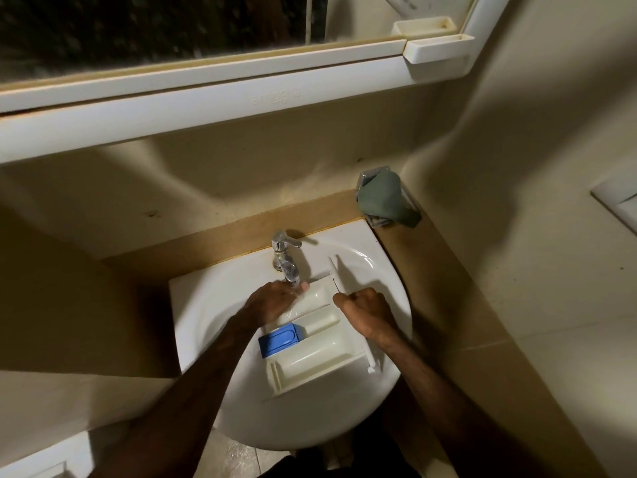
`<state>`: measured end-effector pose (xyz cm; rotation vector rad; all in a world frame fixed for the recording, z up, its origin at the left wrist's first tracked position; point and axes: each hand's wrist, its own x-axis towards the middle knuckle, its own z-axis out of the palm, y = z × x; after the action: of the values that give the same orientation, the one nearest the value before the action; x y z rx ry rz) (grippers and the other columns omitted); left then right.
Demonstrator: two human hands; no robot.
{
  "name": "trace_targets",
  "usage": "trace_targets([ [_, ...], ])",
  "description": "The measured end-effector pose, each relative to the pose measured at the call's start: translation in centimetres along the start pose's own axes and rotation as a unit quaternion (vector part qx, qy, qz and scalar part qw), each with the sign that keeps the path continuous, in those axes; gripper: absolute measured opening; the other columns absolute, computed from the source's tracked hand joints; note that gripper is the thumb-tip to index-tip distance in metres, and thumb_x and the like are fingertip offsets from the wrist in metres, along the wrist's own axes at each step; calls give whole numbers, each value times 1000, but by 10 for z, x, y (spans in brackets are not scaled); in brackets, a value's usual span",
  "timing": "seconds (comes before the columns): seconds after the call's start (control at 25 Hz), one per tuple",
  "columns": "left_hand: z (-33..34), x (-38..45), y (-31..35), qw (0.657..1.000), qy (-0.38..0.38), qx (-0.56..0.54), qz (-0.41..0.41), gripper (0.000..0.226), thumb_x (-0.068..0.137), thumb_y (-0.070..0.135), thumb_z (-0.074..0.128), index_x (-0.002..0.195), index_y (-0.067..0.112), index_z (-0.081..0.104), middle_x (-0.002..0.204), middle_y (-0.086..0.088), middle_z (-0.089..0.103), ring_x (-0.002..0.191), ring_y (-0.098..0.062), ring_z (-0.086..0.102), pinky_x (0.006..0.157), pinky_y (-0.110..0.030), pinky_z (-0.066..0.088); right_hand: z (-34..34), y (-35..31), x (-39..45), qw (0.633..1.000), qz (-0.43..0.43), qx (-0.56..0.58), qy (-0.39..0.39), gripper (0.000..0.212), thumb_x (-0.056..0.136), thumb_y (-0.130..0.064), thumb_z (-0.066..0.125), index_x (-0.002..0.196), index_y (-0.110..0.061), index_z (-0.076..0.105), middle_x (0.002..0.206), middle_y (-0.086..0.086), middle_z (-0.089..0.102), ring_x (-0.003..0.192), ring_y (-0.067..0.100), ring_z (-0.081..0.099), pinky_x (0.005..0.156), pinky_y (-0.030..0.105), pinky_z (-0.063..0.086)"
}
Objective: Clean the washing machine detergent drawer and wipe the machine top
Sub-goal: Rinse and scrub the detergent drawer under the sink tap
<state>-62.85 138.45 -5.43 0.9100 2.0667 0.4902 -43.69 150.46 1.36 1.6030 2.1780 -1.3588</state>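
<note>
Now right hand (367, 310) clamped on detergent drawer (317, 353), left hand (272, 303) spread flat inside it.

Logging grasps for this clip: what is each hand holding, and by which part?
The right hand grips the detergent drawer by its front-panel edge. The left hand rests inside its far compartment under the tap, gripping nothing visible.

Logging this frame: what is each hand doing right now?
Left hand: open, rubbing inside the detergent drawer under the tap.
Right hand: closed on the drawer's front edge.
</note>
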Motion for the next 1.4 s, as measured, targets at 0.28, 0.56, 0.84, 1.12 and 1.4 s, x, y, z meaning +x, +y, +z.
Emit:
trace_targets([
  [0.28, 1, 2, 1, 997, 69, 14, -39, 73, 78, 93, 45, 76, 25, 71, 77, 6, 70, 77, -18, 66, 78, -33, 52, 11, 2, -2, 1000, -12, -6, 0, 44, 81, -49, 61, 56, -13, 56, 62, -2, 62, 67, 22, 61, 64, 32, 44],
  [0.56, -14, -13, -25, 988, 97, 117, -15, 49, 94, 57, 65, 127, 21, 67, 111, 0, 74, 95, -19, 66, 81, -31, 49, -9, 7, 9, 1000, 6, 7, 17, 45, 85, -48, 61, 56, -14, 58, 55, -5, 61, 62, 19, 62, 62, 31, 46],
  [0.84, 8, -17, -6, 974, 180, 128, -55, 69, 88, 77, 55, 134, 28, 67, 112, -3, 78, 97, -25, 71, 83, -33, 53, -10, 8, 6, 999, 0, 2, 39, 44, 84, -47, 60, 55, -15, 54, 56, -5, 57, 61, 19, 57, 59, 29, 39],
  [1.12, 13, -53, -21, 938, 334, -87, 6, 30, 95, 24, 73, 125, 20, 68, 117, -2, 73, 96, -21, 68, 85, -36, 58, 9, 28, 5, 996, -61, 35, 50, 41, 78, -52, 47, 80, -15, 65, 71, -4, 68, 70, 17, 66, 64, 33, 52],
  [1.4, 58, -82, -29, 892, 345, 210, 201, 43, 100, 31, 51, 134, 8, 65, 133, -12, 67, 124, -30, 61, 116, -52, 41, 52, 40, -1, 986, -55, 140, 74, 36, 82, -47, 48, 101, -26, 71, 87, -3, 73, 82, 20, 70, 78, 46, 62],
])
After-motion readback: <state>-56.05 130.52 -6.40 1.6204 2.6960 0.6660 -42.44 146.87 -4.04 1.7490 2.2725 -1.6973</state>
